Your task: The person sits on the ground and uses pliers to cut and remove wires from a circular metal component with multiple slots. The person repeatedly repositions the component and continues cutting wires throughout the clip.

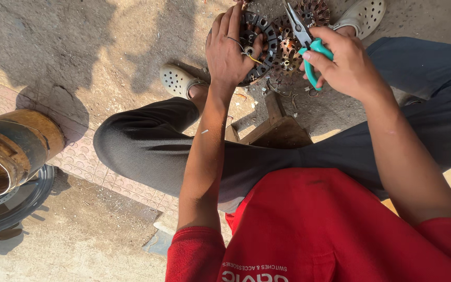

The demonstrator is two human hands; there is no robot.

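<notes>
Stator work, both hands engaged.
Left hand clasps the round, slotted dark metal stator; rigid, probably heavy, best held by its rim. Right hand, just beside, closed around teal-handled pliers.

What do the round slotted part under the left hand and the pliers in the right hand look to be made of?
Round slotted part: seemingly dark, dull metal, its toothed rim greyish. Coppery-brown patches inside could be wire windings or rust.
Pliers: bare grey metal jaws that glint in the sun. The teal handles look like smooth plastic or rubber sleeves.
The left hand rests on the part; the right hand holds the handles.
</notes>
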